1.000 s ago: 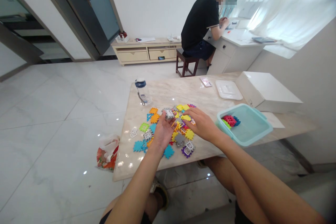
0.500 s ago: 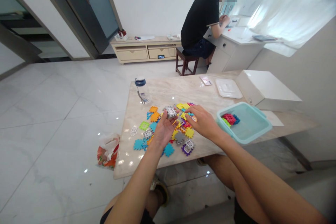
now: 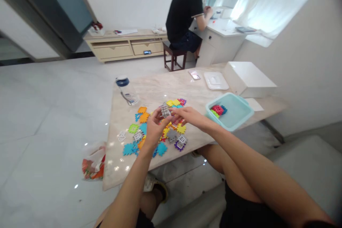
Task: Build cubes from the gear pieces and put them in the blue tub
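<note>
Over the pile, my left hand [image 3: 155,124] grips a grey building block [image 3: 165,110], a stack of interlocking square pieces with notched edges. My right hand [image 3: 188,117] comes in from the right, its bent fingertips against the block's right side; whether a further small piece is between them is hidden. Below and around both hands lie loose notched pieces: a blue piece [image 3: 161,148], an orange piece [image 3: 144,117], a lime green frame [image 3: 133,128], a grey piece [image 3: 171,134], a purple piece with a white window [image 3: 181,143] and several yellow ones.
A teal plastic tub [image 3: 242,114] with a few joined pieces stands on the right of the table [image 3: 155,87]. Behind it are a white lid [image 3: 216,80] and a white box [image 3: 251,78]. A water bottle [image 3: 128,91] stands at the far left corner. Across the room a person [image 3: 184,10] sits at a desk.
My right hand has moved left from over the pile to the grey block. The left hand has turned the block, so its white window face no longer shows. The whole view has shifted.
</note>
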`<control>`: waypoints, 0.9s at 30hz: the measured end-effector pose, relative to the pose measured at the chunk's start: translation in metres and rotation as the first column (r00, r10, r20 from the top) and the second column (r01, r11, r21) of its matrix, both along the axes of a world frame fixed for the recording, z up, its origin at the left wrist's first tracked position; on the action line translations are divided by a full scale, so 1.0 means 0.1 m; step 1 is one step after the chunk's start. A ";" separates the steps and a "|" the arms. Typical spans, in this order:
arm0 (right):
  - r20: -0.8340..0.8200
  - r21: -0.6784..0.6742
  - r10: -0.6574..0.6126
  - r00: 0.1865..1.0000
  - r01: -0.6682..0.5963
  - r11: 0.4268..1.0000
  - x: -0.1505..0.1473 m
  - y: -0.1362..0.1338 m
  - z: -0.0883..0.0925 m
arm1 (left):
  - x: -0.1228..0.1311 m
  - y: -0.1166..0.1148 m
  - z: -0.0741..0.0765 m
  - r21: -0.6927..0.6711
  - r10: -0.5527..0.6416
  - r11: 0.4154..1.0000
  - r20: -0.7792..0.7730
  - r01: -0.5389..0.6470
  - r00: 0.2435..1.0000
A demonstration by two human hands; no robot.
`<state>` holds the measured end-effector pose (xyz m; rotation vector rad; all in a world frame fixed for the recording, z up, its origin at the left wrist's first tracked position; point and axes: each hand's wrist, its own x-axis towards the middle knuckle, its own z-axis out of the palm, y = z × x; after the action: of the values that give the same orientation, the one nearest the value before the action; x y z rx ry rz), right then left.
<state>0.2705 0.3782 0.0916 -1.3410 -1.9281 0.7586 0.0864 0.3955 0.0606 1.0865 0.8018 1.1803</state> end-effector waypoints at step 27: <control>0.161 0.101 0.071 0.984 -0.088 0.991 0.29 -0.17 -0.02 | 0.14 -0.03 -0.23 -0.353 -0.329 0.867 0.122 0.351 0.936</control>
<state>0.2999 0.3611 0.0892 -1.2976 -2.1264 0.5914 0.1001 0.3927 0.0380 0.8308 0.7156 0.7199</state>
